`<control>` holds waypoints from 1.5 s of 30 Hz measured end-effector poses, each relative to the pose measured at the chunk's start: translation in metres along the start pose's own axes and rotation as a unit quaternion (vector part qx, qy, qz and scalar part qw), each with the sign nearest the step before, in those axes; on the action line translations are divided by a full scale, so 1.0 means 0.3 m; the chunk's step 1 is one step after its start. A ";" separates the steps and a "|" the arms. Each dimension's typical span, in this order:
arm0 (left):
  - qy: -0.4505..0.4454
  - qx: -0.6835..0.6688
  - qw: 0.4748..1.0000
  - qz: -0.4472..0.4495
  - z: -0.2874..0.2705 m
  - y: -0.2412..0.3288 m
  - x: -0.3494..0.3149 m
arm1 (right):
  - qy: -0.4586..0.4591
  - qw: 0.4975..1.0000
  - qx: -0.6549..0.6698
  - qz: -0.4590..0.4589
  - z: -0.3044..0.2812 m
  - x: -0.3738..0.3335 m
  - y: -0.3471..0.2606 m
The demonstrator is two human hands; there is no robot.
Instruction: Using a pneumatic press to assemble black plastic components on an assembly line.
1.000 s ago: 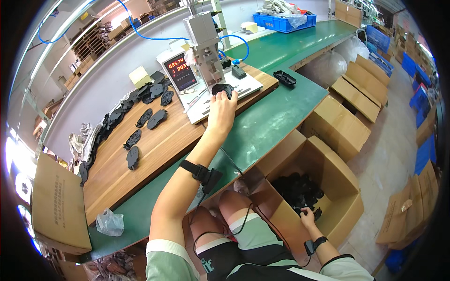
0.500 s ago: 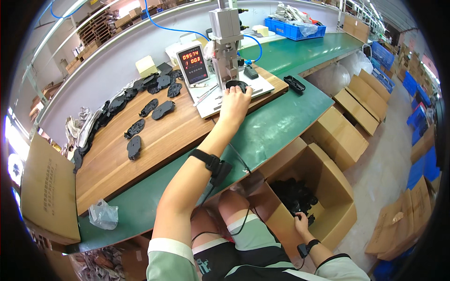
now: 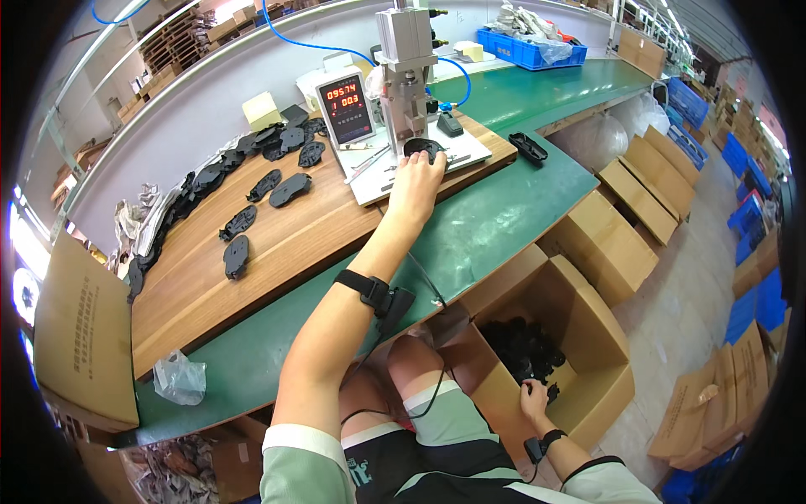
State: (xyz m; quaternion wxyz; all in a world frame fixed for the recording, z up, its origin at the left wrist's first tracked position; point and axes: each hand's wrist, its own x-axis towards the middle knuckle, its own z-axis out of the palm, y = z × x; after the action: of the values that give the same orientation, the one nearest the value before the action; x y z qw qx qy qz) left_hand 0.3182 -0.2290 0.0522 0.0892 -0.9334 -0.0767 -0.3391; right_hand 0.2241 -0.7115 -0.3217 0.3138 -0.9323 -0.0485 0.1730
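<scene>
My left hand (image 3: 416,178) reaches forward to the base of a bench press (image 3: 406,92). Its fingers are closed on the near edge of a black oval plastic part (image 3: 424,148) sitting under the press head. Low on the right, my right hand (image 3: 534,400) hangs over the near wall of an open cardboard box (image 3: 594,336). Its fingers are curled at a black plastic part (image 3: 552,392), partly hidden by the hand. More black parts (image 3: 519,346) lie heaped inside that box.
A lit red-digit counter (image 3: 345,107) stands left of the press. Several black parts (image 3: 290,190) are spread on the wooden board (image 3: 319,227). A black case-like piece (image 3: 528,149) lies on the green bench (image 3: 495,210). A blue crate (image 3: 529,52) stands at the back.
The view has shifted slightly. My left hand has drawn back a little, showing more of the part under the press. My right hand stays at the box with little change.
</scene>
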 end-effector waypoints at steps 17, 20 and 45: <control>-0.032 0.030 0.999 -0.030 -0.076 0.028 0.007 | 0.224 0.746 -0.046 -0.626 -0.463 0.434 -1.718; 0.006 -0.119 0.989 -0.087 -0.070 -0.038 -0.027 | 0.183 0.746 -0.113 -0.630 -0.431 0.451 -1.811; -0.001 0.014 0.952 -0.306 -0.140 -0.514 -0.501 | 0.154 0.753 -0.063 -0.637 -0.408 0.452 -1.876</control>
State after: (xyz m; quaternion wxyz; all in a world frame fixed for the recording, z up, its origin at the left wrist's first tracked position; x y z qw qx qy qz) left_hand 0.1468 -0.1007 0.0044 -0.0064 -0.8641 -0.3633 -0.3483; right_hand 0.4043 -0.3046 0.0684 0.2948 -0.7175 -0.5930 -0.2162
